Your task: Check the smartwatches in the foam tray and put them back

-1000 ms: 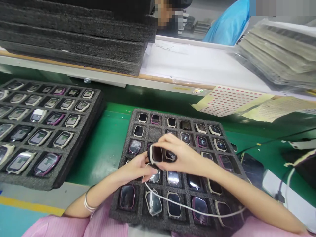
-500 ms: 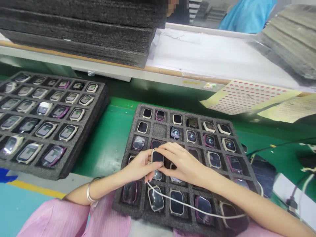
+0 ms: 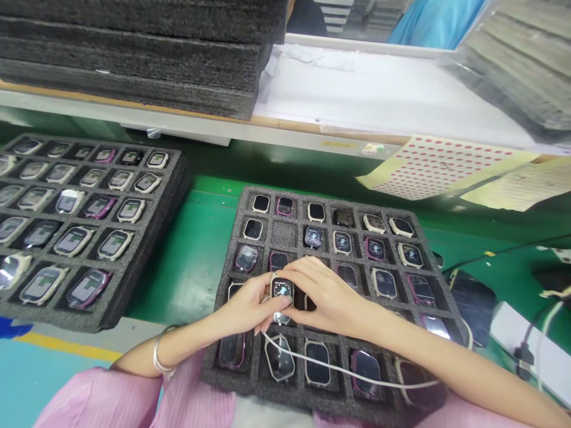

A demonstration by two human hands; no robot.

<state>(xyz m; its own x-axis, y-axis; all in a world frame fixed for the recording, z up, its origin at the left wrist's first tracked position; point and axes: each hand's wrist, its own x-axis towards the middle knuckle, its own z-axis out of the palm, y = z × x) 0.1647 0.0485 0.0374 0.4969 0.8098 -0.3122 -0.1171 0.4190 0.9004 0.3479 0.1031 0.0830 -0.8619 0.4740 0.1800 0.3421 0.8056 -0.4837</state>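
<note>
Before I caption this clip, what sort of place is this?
Probably an electronics workshop or assembly line: smartwatches sit in rows in foam trays, and a stack of dark foam stands on the shelf.

Dial text on held watch [image 3: 281, 289] too small to read, central tray [image 3: 284, 234] partly hidden behind right hand [image 3: 323, 294], left tray [image 3: 66, 316] cut by left edge, foam stack [image 3: 134, 62] cropped at upper left

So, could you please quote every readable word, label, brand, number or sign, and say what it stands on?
None reads clearly.
Handheld cream-framed square watch: screen text too small.
Yellow strip label on white shelf edge: blurred.
Hanging pale yellow paper sheets: marks blurred.
Lit watches in grey foam trays: too small.
</note>
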